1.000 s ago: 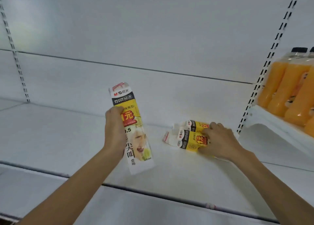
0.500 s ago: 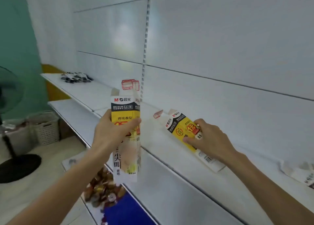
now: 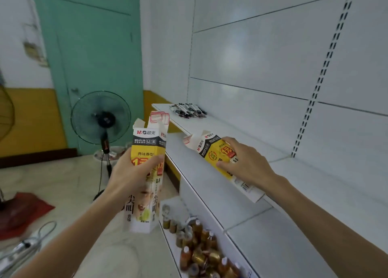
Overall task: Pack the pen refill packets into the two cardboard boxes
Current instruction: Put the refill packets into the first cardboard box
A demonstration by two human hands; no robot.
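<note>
Left box (image 3: 147,143) is upright off the shelf (image 3: 294,183) edge, open flaps up, left hand (image 3: 130,172) wrapped round its middle. Right box (image 3: 212,149) slants along the shelf, open end toward the refill packets (image 3: 188,110) piled at the far end, right hand (image 3: 245,164) gripping it.

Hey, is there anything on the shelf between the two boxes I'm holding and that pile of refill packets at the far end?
Nothing visible. The shelf lies bare between the tilted box in the right hand and the refill packets; the left hand holds the upright box out in front of the shelf's edge.
</note>
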